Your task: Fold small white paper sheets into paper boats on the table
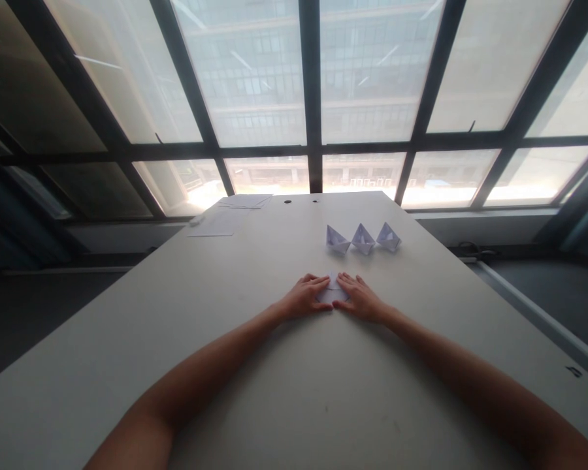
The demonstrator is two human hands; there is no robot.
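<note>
A folded white paper (pixel 332 296) lies on the table between my two hands, its top narrowing to a point. My left hand (pixel 304 295) rests on its left side, fingers stretched out over the upper part and thumb along the near edge. From the right, my right hand (pixel 360 297) lies over the other side in much the same way, fingers extended, thumb near the bottom edge. Both thumb tips come close together at the paper's near side. The fingers cover the paper's side corners.
Three folded paper boats stand in a row beyond my right hand: a left one (pixel 338 240), a middle one (pixel 363 239) and a right one (pixel 389 237). White paper sheets (pixel 212 226) lie at the table's far left. The long white table (pixel 255 405) reaches toward framed windows (pixel 264 72).
</note>
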